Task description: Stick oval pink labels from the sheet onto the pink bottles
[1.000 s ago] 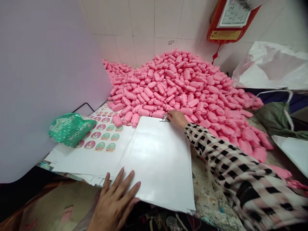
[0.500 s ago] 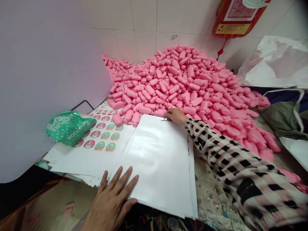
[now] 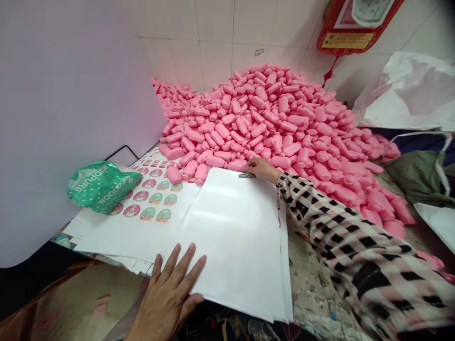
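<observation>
My left hand [image 3: 169,286] lies with fingers spread over the near left corner of a stack of white sheets [image 3: 236,241]. At the far right edge of that stack, my right hand [image 3: 262,169] is closed on a metal clip [image 3: 246,174], which sits over the paper's edge. Under and to the left of the white sheets are sticker sheets [image 3: 155,199] with rows of purple, green and red round labels. A green tissue packet [image 3: 104,186] marked WOODPURE rests on their left side.
A large heap of pink bottles [image 3: 256,118] fills the back, reaching the paper's far edge. A pale panel [image 3: 71,104] stands on the left. A white plastic bag [image 3: 408,90] and dark green cloth [image 3: 419,173] lie on the right. A red calendar [image 3: 360,26] hangs on the wall.
The view has shifted slightly. Both hands stay in nearly the same places, and more of the metal clip now shows below my right fingers.
</observation>
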